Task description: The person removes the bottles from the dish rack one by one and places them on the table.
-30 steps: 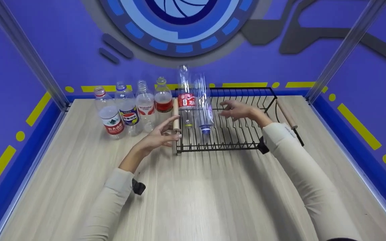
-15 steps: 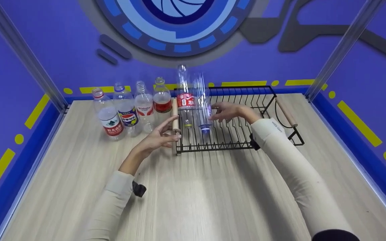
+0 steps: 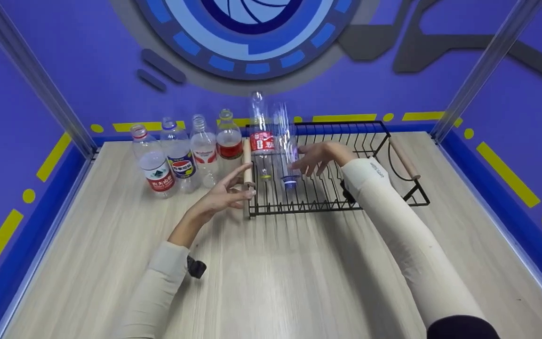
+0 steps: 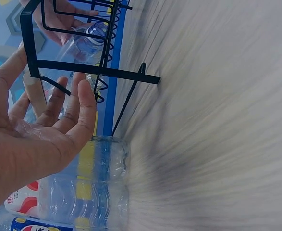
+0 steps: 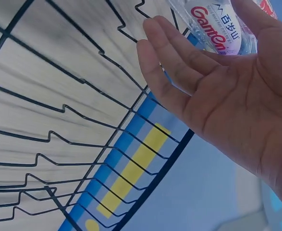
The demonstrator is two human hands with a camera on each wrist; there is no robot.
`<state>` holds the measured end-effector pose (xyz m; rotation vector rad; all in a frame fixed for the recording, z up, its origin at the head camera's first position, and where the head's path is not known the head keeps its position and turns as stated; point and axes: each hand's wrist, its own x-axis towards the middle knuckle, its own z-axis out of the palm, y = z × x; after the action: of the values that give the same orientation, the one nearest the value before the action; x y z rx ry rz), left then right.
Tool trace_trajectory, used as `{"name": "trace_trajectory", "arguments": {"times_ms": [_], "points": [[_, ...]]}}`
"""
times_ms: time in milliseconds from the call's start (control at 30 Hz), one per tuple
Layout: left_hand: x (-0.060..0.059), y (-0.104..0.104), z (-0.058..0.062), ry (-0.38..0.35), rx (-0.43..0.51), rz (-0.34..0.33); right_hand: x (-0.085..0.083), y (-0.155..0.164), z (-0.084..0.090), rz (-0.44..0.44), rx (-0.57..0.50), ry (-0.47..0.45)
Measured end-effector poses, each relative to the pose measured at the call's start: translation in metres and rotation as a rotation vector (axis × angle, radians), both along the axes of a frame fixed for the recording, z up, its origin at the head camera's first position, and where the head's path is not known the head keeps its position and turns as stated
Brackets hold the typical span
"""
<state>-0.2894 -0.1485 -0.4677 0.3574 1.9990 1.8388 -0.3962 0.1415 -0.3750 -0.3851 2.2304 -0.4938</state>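
A black wire rack with wooden handles sits mid-table. Two bottles stand upside down in its left end: a red-labelled one and a clear one with a blue cap. My right hand is open over the rack, its fingers just right of the clear bottle; I cannot tell if they touch. The right wrist view shows that open palm beside a labelled bottle. My left hand is open, holding nothing, close to the rack's left handle. In the left wrist view the left hand's fingers are spread before the rack.
Several empty bottles stand in a row on the wooden table, left of the rack. Another bottle lies close under my left hand in the left wrist view. Purple walls and metal posts enclose the table.
My right hand has moved left across the rack, closer to the clear upside-down bottle. My left hand has stayed almost still by the left handle.
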Motion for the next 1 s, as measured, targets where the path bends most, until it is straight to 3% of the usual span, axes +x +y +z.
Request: {"name": "trace_trajectory", "arguments": {"times_ms": [467,1000], "points": [[-0.002,0.000,-0.002,0.017,0.001,0.003,-0.002,-0.002,0.002,-0.128,-0.079,-0.153],[0.000,0.001,-0.003,0.012,-0.003,0.013,0.003,0.040,0.006,-0.195,-0.158,-0.071]]}}
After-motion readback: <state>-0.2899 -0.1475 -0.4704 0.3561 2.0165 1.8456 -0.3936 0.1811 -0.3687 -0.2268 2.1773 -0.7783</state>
